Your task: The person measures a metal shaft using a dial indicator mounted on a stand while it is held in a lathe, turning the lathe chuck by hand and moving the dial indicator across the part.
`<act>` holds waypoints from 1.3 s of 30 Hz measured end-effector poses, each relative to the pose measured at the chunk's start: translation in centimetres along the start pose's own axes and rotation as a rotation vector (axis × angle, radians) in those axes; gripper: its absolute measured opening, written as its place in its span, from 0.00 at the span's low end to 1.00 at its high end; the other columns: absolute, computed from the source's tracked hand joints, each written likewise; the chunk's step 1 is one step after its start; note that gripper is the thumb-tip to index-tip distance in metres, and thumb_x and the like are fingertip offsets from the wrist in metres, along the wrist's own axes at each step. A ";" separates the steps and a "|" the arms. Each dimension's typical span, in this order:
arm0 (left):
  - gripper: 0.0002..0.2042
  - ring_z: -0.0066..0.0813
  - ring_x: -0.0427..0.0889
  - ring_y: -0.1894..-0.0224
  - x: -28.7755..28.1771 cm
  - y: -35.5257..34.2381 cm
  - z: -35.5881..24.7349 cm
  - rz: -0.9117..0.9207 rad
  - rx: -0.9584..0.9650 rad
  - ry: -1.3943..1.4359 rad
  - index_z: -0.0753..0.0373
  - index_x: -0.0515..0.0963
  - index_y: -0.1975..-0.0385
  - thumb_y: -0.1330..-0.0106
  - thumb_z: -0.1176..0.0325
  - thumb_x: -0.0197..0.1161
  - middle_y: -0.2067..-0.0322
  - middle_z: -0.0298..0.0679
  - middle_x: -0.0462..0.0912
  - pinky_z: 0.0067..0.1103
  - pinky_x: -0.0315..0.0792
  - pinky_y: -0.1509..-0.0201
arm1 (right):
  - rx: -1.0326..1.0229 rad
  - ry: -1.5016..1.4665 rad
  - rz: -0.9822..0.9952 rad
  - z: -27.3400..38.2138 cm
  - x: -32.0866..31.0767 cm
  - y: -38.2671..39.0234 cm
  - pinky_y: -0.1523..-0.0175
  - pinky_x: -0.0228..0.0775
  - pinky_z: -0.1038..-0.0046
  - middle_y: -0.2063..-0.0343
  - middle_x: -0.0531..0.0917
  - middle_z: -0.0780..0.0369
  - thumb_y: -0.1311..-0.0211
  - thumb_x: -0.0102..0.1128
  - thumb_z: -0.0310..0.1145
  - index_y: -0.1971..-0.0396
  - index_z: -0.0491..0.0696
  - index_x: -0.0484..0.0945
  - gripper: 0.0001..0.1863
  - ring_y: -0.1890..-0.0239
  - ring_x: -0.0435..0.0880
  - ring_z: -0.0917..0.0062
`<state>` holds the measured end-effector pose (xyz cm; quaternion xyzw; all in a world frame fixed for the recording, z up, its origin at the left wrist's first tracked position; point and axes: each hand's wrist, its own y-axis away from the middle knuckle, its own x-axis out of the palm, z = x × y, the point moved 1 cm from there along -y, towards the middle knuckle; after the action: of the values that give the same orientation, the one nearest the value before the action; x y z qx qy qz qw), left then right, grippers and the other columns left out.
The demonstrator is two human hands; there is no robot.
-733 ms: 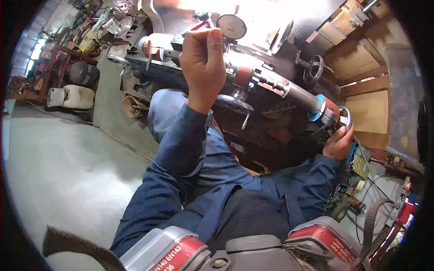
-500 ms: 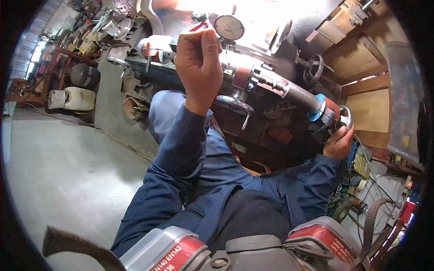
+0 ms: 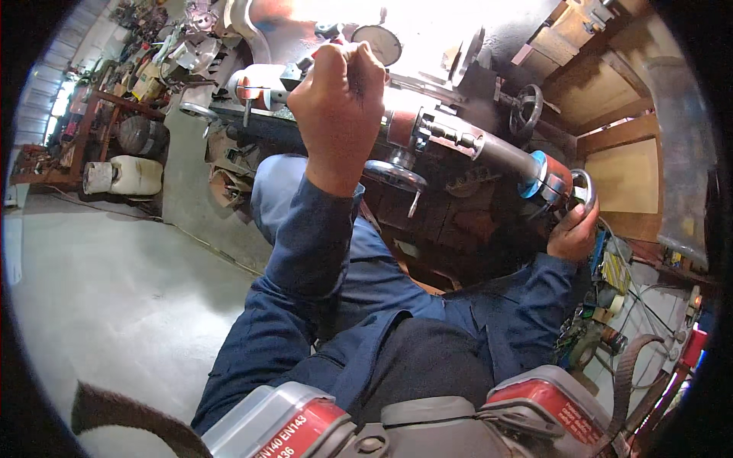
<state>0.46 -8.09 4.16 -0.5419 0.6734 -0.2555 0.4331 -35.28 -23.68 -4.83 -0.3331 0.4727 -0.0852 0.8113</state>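
My left hand is raised over a bench machine, fingers curled in toward the thumb; whatever they hold is hidden behind the hand. Just beyond the fingertips stands a round dial gauge with a pale face, partly covered by my fingers. My right hand is closed around the rim of a small metal handwheel at the machine's right end. Between the hands runs a grey cylinder, ending in a red and blue collar. Below my left hand's wrist side sits a larger handwheel with a crank handle.
Another handwheel stands farther back on the right. A wooden cabinet borders the right side. At left, a pale gas cylinder lies on its side by a cluttered rack. Respirator filters fill the lower edge.
My left hand has turned, so its back now shows and the thumb is less visible. The right hand stays on the handwheel, slightly shifted. The view has moved a little.
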 end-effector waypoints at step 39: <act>0.05 0.20 0.79 0.70 -1.8 0.7 0.7 0.278 -0.258 0.626 0.66 0.79 0.63 0.36 0.80 0.59 0.73 0.35 0.80 0.17 0.71 0.66 | -0.024 0.057 -0.060 -0.2 0.3 0.5 0.57 0.73 0.54 0.59 0.81 0.44 0.29 0.40 0.50 0.43 0.43 0.71 0.28 0.59 0.82 0.47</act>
<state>0.78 -6.13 3.74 -0.3907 0.8673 -0.2608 0.1647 -35.36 -23.52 -5.42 -0.3544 0.4863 -0.1132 0.7906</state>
